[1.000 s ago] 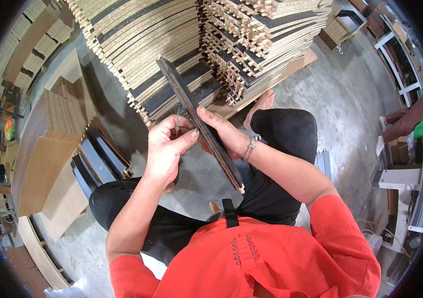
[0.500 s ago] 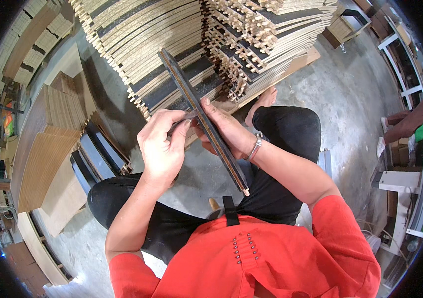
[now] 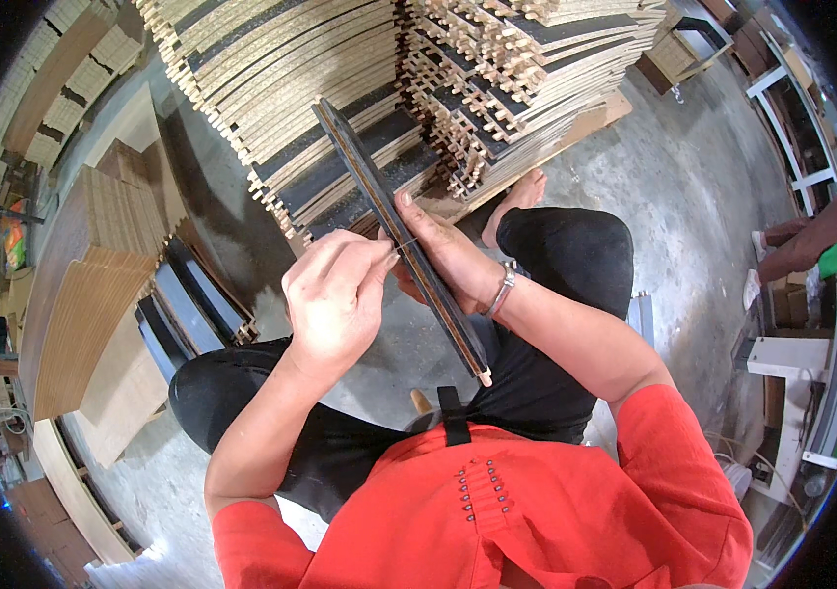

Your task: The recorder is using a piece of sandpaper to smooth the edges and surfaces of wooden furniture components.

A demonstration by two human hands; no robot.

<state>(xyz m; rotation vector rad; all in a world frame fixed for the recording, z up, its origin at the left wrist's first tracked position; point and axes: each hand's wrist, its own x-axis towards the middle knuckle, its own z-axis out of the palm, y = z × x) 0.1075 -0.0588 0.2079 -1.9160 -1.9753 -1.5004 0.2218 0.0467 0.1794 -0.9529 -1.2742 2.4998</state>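
A narrow dark panel, turned edge up with a brown strip along its edge and a wooden dowel at its near end, slants across the space above my lap. My right hand grips it from the right side, thumb along the face and the other fingers partly hidden behind. From the left, my left hand meets the panel's edge with fingers curled and pinched together. A thin dark line crosses the edge by those fingertips. Whatever the left fingers hold is too covered to name.
Stacked chipboard panels with dowels stand ahead on a pallet. To the left are curved brown boards and dark-edged panels near my knee. White metal frames and another person's legs are at the right.
My left hand has shifted slightly right and turned, its fingertips now closer against the panel edge. The dark piece seen in its fingers earlier is mostly hidden. The panel stays nearly still.
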